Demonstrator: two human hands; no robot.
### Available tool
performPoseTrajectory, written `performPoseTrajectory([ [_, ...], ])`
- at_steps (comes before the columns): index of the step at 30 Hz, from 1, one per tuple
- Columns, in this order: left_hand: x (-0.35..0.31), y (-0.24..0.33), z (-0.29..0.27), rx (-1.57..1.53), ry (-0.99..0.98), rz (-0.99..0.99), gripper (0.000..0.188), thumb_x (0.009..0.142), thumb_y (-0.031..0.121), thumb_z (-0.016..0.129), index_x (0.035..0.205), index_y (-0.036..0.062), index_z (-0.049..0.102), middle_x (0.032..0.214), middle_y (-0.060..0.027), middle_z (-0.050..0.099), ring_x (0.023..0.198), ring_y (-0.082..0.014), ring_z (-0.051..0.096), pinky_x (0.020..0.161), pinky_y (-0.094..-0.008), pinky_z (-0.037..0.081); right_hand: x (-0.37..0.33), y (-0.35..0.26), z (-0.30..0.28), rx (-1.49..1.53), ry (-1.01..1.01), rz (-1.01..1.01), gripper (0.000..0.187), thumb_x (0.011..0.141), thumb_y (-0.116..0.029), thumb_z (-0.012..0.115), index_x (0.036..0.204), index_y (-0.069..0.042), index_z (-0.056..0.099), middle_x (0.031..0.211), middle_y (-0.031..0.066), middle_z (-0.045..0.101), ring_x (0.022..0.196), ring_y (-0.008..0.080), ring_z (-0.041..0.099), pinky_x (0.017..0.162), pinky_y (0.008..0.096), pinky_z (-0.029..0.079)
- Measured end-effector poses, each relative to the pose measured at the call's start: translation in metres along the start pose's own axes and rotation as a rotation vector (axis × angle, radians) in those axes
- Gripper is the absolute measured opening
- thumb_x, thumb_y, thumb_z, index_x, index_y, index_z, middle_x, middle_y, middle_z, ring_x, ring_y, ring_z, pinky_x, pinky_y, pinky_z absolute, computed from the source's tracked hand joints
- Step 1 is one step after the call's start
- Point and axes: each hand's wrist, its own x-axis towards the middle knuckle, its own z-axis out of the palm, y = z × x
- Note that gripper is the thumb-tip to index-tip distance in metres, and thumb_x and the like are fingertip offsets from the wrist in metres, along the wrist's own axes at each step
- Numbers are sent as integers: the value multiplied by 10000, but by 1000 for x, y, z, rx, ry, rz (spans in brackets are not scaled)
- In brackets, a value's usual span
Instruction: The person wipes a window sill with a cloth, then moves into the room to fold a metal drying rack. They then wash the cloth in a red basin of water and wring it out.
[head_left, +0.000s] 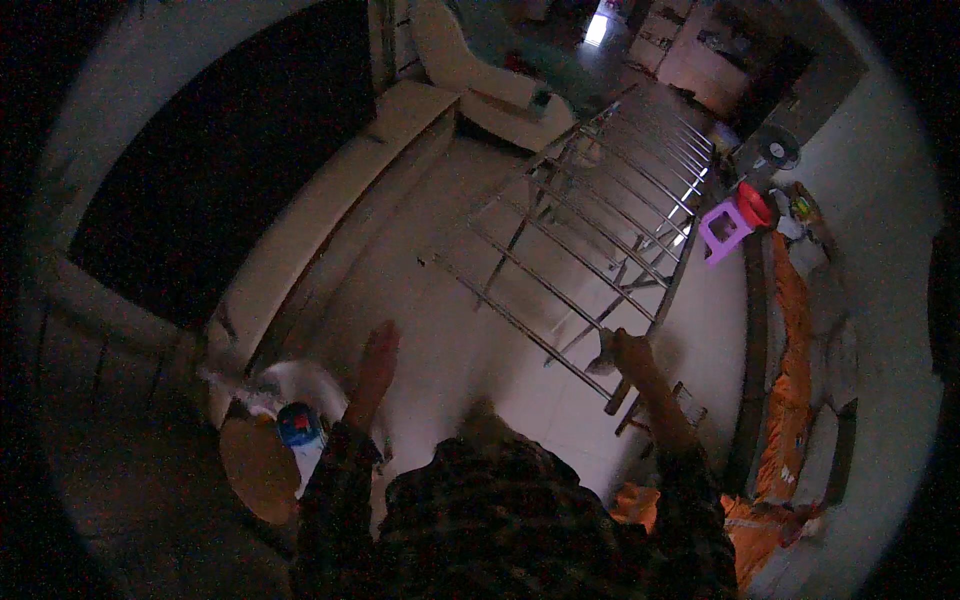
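A metal drying rack with many thin rods stretches from the middle of the view toward the far right. At its near right corner my right hand is closed round a small pale, cloth-like piece, right against the rack's bars. In the dim light I cannot make out whether the fingers also grip the frame. My left hand hangs over the floor, apart from the rack, its fingers stretched out and holding nothing. Both forearms wear dark checked sleeves.
A long low cabinet runs along the left under a large black screen. A round stool bears a blue container. On the right are a purple stool, a red basin, a fan and a seat with orange cloth.
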Motion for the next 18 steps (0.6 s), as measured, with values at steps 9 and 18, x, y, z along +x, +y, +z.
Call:
performPoseTrajectory([
  [9,177,-1,110,358,-275,-21,466,952,286,495,1310,-6,433,1187,-228,562,1084,-356,551,904,-424,457,50,-8,6,176,149,-120,276,911,-288,518,902,-15,484,750,191,614,672,369,615,580,454,497],
  [18,120,4,170,258,-416,-114,436,953,253,496,1327,37,432,1137,-156,621,955,-263,634,799,-389,516,179,-38,58,281,-138,-216,312,829,-174,581,1134,-131,530,937,150,574,760,300,642,565,406,521],
])
